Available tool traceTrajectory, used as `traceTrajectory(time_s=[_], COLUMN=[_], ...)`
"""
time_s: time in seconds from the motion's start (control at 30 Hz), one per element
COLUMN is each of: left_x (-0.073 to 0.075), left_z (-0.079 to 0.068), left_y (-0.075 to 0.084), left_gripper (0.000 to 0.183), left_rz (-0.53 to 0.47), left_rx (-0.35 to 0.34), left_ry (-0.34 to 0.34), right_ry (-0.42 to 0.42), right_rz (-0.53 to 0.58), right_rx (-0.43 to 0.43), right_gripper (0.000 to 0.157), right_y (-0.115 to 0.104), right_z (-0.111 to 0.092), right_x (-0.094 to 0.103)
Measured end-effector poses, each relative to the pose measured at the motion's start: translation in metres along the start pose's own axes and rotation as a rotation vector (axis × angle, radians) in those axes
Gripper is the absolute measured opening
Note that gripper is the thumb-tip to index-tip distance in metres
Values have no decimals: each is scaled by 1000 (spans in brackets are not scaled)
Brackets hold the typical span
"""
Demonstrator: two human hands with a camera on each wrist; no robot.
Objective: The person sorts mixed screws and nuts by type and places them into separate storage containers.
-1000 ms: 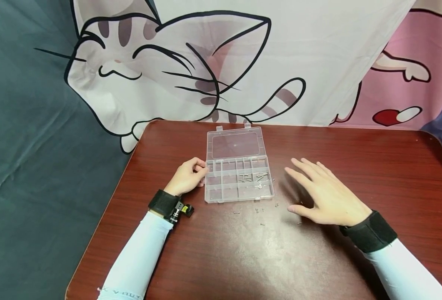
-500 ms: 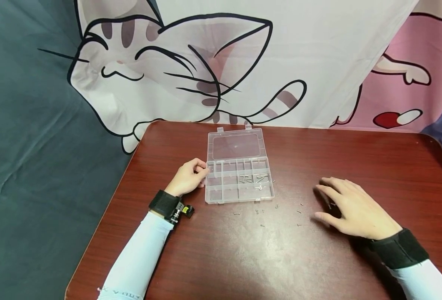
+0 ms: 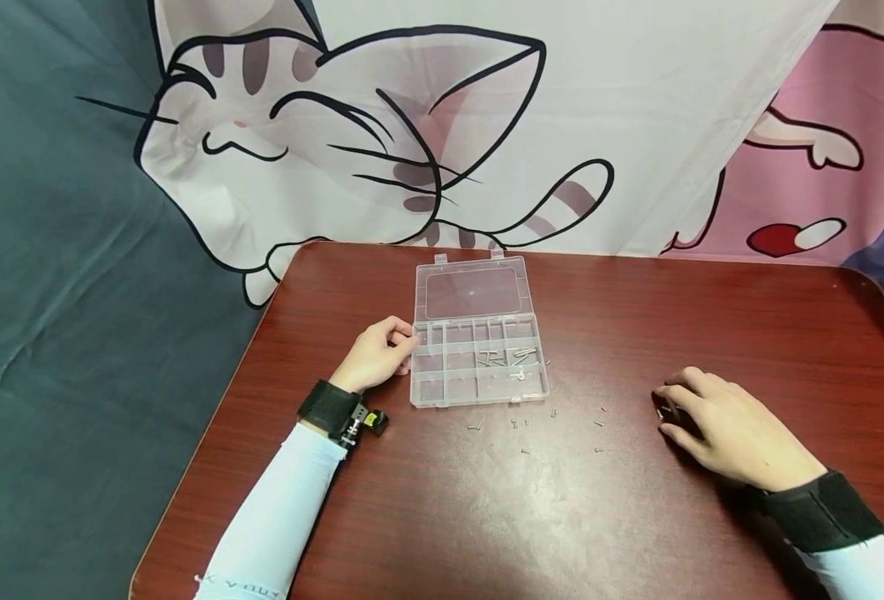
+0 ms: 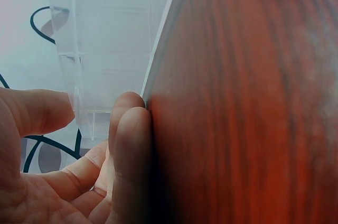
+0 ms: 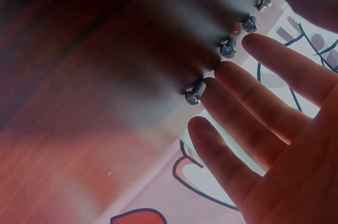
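Observation:
My left hand (image 3: 377, 354) grips the left edge of a clear plastic compartment box (image 3: 428, 387), whose lid (image 3: 473, 292) lies folded back. In the left wrist view, the thumb is on one side of the box wall (image 4: 113, 39) and the fingers are on the other. Several long screws (image 3: 491, 358) lie in a middle compartment, and more lie in the one to its right. Far to the right, my right hand (image 3: 737, 433) is low over the table, beside some dark screws (image 3: 664, 412). The right wrist view shows several screws (image 5: 195, 93) at its extended fingertips.
Small loose screws (image 3: 515, 423) are scattered in front of the box, and others (image 3: 599, 423) lie between it and my right hand. The reddish-brown wooden table (image 3: 442, 525) ends at the back against a white cat-print cloth (image 3: 636, 100).
My right hand has moved right and slightly nearer, away from the box, and come down beside the dark screws, its fingers bending more. My left hand stays on the box.

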State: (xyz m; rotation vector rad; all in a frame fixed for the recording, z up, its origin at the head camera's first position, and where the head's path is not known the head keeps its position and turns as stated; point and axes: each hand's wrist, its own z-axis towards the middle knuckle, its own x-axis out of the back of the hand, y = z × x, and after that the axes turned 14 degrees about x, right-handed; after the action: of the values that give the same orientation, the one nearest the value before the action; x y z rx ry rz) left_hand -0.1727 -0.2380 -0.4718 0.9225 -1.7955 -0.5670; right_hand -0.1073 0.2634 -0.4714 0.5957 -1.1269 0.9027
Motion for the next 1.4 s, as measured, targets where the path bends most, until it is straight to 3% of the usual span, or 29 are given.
traceTrajectory(time_s=[0.3,0.47,0.67,1.4], left_x=[1,0,0,-1], left_z=[0,1,1,0], left_y=[1,0,1,1], left_gripper=[22,22,22,21], left_rz=[2,9,3,-20], left_rx=[-4,-10,-8,-11], left_ry=[13,15,8,20], right_ry=[71,51,45,72], right_rz=[-28,-38,-38,-58], right_rx=[59,24,1,55], right_gripper=[19,30,27,29], right_y=[3,-1,-4,1], right_z=[-5,-5,-4,12], right_x=[-2,-1,-1,-4])
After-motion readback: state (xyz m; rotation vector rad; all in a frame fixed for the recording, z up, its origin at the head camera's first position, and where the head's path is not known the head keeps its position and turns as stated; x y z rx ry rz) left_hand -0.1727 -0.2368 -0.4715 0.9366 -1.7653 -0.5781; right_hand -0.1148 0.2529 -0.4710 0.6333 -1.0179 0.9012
